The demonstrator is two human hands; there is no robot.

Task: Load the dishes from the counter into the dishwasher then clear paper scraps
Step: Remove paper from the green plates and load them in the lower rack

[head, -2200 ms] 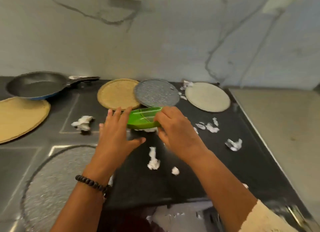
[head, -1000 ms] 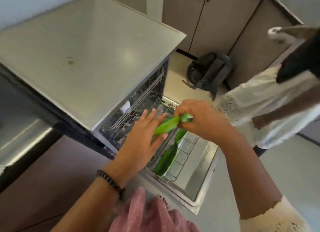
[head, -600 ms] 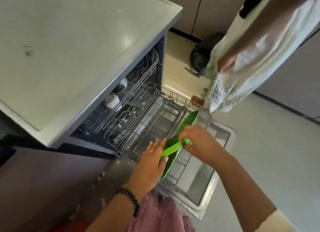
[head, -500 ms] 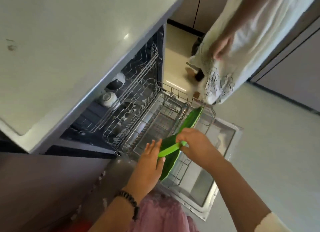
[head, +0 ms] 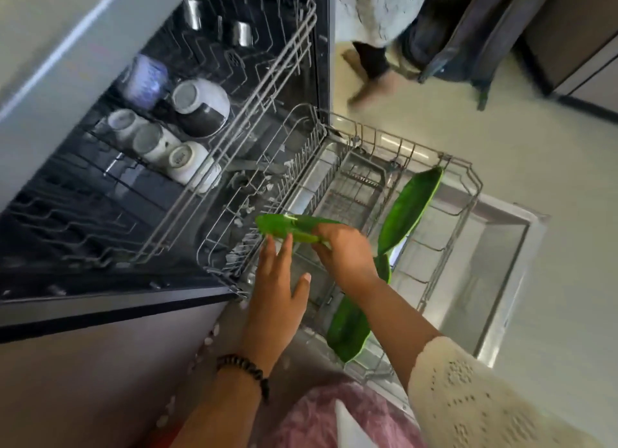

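Nearest the camera, the left hand [head: 274, 300], a beaded bracelet [head: 245, 374] on its wrist, reaches forward with straight, released fingers [head: 277, 250] whose tips touch the underside of a green leaf-shaped plate [head: 291, 226], while the right hand [head: 346, 250] grasps that plate's near edge between thumb and curled fingers, holding it roughly flat over the pulled-out lower rack [head: 444, 233]. Beyond the hands, two more green leaf-shaped plates stand on edge in that rack, one near [head: 349, 330] and one farther [head: 411, 210], and farther back the upper rack [head: 214, 153] holds upturned white cups [head: 182, 158] and a bowl [head: 200, 108], with another person's feet [head: 368, 79] on the floor beyond
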